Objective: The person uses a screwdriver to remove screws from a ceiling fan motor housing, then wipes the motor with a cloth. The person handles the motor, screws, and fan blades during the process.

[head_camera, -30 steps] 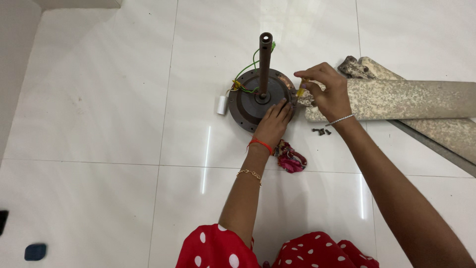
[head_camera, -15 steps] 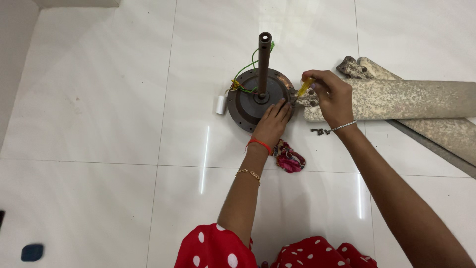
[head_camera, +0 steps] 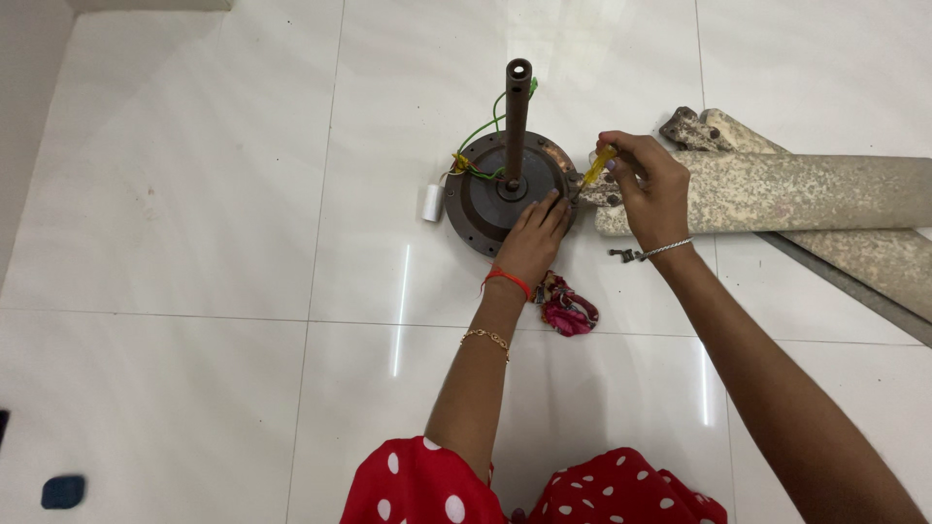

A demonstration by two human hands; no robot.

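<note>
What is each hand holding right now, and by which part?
Right hand grips the yellow-handled screwdriver by its handle; left hand holds nothing, resting on the round brown fan motor.

A dull, brown, rust-tinged metal fan motor [head_camera: 505, 194] with a matt metal rod [head_camera: 516, 116] is sitting on glossy white floor tiles [head_camera: 243, 194] that are reflecting light. At its 3 o'clock, pitted, speckled, worn metal fan blades [head_camera: 796, 189] are lying, while the right hand [head_camera: 650, 189] is holding a translucent yellow plastic-handled screwdriver [head_camera: 594, 167]. At 5 o'clock a crumpled pink cloth [head_camera: 566, 309] is lying; at 9 o'clock, a smooth white plastic cylinder [head_camera: 432, 202].
</note>
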